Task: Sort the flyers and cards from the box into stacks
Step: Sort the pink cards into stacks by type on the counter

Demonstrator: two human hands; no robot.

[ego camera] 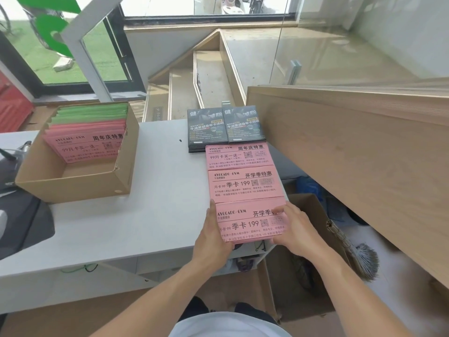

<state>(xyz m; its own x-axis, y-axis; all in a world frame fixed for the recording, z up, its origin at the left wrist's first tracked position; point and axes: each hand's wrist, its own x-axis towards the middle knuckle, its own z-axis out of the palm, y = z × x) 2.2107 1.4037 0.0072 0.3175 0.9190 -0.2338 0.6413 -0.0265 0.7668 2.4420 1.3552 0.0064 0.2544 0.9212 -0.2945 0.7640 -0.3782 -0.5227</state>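
An open cardboard box (121,171) stands on the left of the white counter (158,203), holding upright pink flyers (82,144) in front and green flyers (92,114) behind. On the counter's right side lie two dark flyer stacks (226,127), then a pink stack (239,154), and a second pink stack (245,184). Nearest me, at the counter's front edge, is a third pink stack (245,221). My left hand (211,237) grips its left edge, and my right hand (296,227) holds its right edge with fingers over the top.
A wooden panel (352,152) slopes along the right of the counter. An open carton (303,259) and a brush (359,256) sit on the floor below right. Dark gear (21,215) lies at the counter's left end. Stairs (206,79) rise behind.
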